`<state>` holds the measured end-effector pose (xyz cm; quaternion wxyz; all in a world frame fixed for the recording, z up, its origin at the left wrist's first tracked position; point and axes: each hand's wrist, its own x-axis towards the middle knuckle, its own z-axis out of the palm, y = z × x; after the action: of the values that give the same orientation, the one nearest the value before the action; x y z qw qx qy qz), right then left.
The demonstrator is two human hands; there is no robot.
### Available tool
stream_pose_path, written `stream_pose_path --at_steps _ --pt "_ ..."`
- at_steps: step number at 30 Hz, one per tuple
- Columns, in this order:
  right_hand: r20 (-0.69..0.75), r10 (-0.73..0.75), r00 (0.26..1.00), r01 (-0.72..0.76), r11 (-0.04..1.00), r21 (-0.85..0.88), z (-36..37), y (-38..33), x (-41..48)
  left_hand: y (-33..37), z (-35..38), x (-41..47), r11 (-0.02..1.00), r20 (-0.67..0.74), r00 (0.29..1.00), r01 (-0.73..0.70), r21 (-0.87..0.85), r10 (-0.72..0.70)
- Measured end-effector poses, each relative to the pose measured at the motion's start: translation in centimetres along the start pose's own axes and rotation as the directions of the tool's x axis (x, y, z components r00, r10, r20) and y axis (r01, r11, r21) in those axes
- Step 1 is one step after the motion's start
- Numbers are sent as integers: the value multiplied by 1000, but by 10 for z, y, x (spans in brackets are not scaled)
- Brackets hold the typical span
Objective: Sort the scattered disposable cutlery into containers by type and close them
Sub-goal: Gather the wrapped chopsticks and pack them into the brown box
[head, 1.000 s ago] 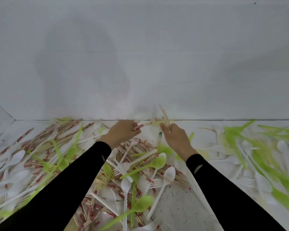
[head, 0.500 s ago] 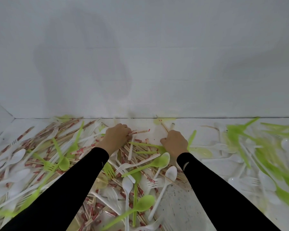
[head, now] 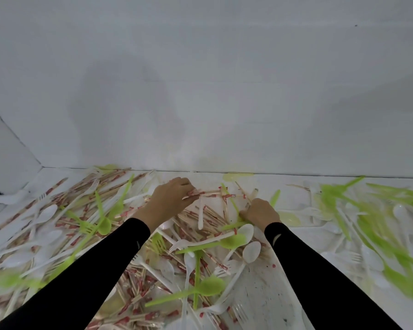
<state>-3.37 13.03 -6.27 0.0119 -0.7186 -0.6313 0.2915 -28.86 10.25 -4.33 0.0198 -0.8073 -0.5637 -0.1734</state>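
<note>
L hand (head: pixel 169 198) had its grip pinched on wrapped chopsticks (head: pixel 208 192) sticking out just right of it, prob. bunching one type first, while R hand (head: pixel 260 211) curled its grip into the pile alongside, couldn't tell on what, w/ spoons (head: pixel 250 252) & forks (head: pixel 179 245) left on the surface (head: pixel 260 294) behind both.

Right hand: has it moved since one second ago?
Yes. The right hand has drawn back from the wall seam, nearer the camera.
</note>
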Motion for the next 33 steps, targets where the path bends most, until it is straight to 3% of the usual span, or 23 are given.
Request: stream_pose_path --at_steps 3,8,13,17,22,25,29,33 --pt "19 -5 1000 5 1000 14 2 0 -9 11 -13 -7 994 30 999 25 -108 -22" --pt "-92 38 995 -27 993 116 15 9 -29 25 -36 -23 900 204 968 214 -380 -144" --pt "-201 50 978 -22 990 137 25 21 -48 23 -57 -35 929 237 926 336 -155 -295" --pt "-190 40 981 -22 995 99 22 29 -58 10 -64 -49 904 201 892 424 -64 -404" --pt "-197 53 979 21 934 357 9 44 -61 -15 -64 -72 854 254 850 503 -133 -461" --pt "-331 24 943 158 845 510 -8 40 -60 -6 -60 -81 857 191 872 482 -181 -451" --pt "-436 -30 900 314 738 597 -30 28 -66 10 -50 -79 925 43 932 363 -114 -360" --pt "-497 -118 860 435 680 591 -48 21 -71 25 -49 -67 909 -99 947 258 -327 -304"
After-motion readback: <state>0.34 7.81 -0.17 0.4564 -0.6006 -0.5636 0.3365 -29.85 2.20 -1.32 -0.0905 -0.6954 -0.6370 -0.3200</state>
